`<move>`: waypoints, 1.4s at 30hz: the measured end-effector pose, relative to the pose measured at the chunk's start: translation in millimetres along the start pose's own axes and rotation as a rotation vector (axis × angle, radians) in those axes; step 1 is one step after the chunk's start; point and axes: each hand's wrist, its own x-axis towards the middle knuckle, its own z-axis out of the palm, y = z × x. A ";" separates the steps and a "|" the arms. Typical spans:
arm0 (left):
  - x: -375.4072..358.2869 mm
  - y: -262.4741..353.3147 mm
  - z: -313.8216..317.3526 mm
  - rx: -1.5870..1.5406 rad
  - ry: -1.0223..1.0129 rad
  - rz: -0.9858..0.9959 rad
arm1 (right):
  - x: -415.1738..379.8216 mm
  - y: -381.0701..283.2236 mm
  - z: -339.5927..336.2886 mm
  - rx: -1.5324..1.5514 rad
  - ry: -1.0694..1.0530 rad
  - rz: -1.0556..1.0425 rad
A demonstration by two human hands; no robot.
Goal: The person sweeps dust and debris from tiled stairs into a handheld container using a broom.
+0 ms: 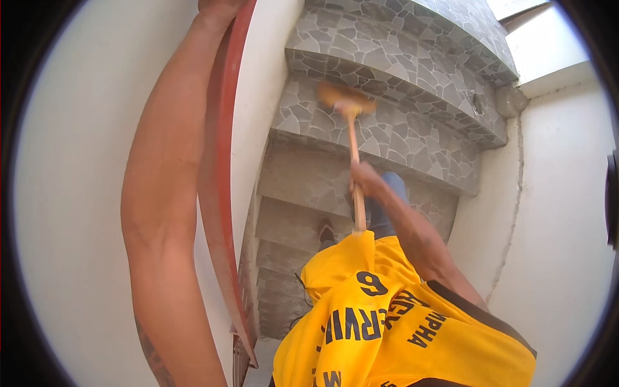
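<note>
My right hand (366, 179) is wrapped round the wooden handle of a broom (354, 138). The broom's tan head, smeared by motion, rests on or just over a grey stone-patterned step (412, 132). The handle's near end reaches down to my yellow shirt. Along the left side my left arm stretches up beside a red handrail (219, 174). Only a bit of my left hand (220, 5) shows at the top edge, close to the rail; its fingers are out of sight.
Curved stairs with irregular stone tiles rise ahead, and lower steps (284, 251) descend beneath me. One sandalled foot (326, 229) stands on a step. White walls (561, 193) bound the stairway, with a crack or cable line running down the right one.
</note>
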 end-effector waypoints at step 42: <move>30.4 -60.7 40.5 0.152 -0.011 0.106 | -318.4 230.9 -111.9 0.826 0.132 0.326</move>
